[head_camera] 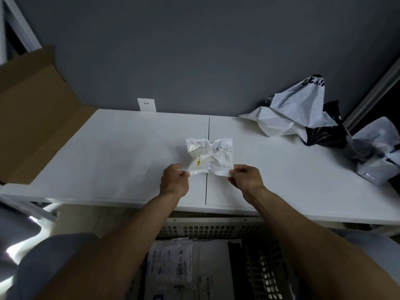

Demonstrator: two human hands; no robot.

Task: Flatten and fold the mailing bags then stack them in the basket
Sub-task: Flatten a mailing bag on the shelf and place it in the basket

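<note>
A small crumpled white mailing bag with printed labels lies on the white table, stretched between my hands. My left hand pinches its near left corner and my right hand pinches its near right corner. Below the table's front edge stands a white perforated basket holding flat, folded mailing bags. A heap of crumpled white and black mailing bags sits at the table's far right.
A large open cardboard box leans at the table's left end. More grey-white bags lie at the right edge. A wall socket sits on the grey wall behind the table.
</note>
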